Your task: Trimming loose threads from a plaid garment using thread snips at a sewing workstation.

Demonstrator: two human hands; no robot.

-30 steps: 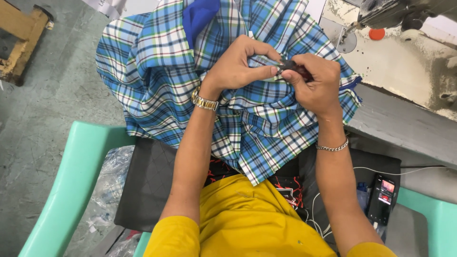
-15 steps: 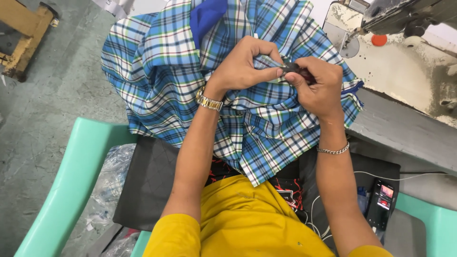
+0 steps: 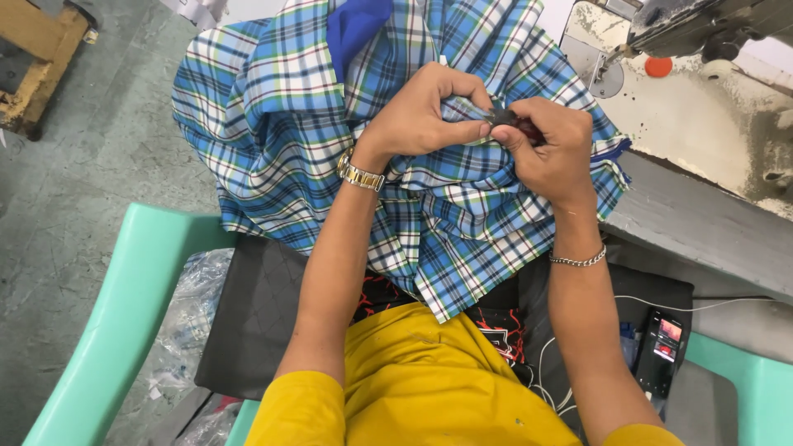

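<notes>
Barely anything has shifted since half a second ago: your hands hold the same spot at upper centre of the frame, and the view has only tipped slightly. Your left hand (image 3: 421,111) is closed, thumb and fingers pinching a fold of the blue plaid fabric (image 3: 273,124). Your right hand (image 3: 553,149) is closed too, gripping a small dark tool (image 3: 505,118) pressed against that same fold, the two hands touching. The cloth spills from the top of the frame down over your lap, a solid blue piece (image 3: 355,29) showing at its top edge. At upper right sits the sewing machine (image 3: 702,25) on its worn, stained white table (image 3: 702,124). Grey concrete floor (image 3: 74,215) fills the left side, with a wooden stool (image 3: 37,66) in the upper left corner. You're seated in a mint-green plastic chair (image 3: 116,330), and a phone (image 3: 661,347) lies at lower right.
</notes>
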